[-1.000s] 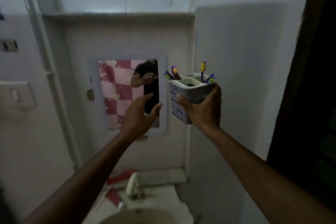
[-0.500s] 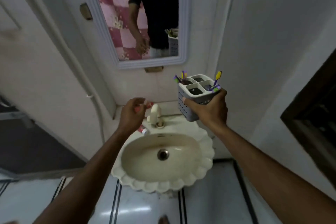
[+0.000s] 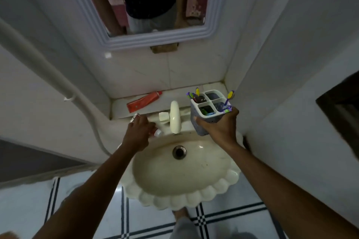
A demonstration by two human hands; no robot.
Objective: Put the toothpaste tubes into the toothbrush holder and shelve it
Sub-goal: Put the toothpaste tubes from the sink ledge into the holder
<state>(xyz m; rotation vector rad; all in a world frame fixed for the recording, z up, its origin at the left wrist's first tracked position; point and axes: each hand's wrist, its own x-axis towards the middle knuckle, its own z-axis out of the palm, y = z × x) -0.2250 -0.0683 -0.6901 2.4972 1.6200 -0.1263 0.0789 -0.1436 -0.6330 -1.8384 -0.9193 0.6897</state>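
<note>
Our left hand (image 3: pixel 138 134) covers most of a tube (image 3: pixel 157 133) on the sink (image 3: pixel 174 198) rim: only its white cap end shows at our fingertips, and a crimped end (image 3: pixel 134 117) pokes out behind the knuckles. We cannot tell whether the left grip has closed on it or merely rests over it. Our right hand (image 3: pixel 219 128) has its grip wrapped around the holder (image 3: pixel 210 106), held upright over the sink's back right corner, beside the tap (image 3: pixel 174 116). Four compartments show; toothbrushes (image 3: pixel 229 96) stick out of the back left and front right ones, and the contents lower down are too dark to read. The red tube (image 3: pixel 143 101) lies flat on the ledge (image 3: pixel 120 107) behind the sink, apart from both hands, with bare ledge around it. The mirror (image 3: pixel 151 42) is cut off by the top edge. Walls close in on both sides, nearest on the right by the holder.
</note>
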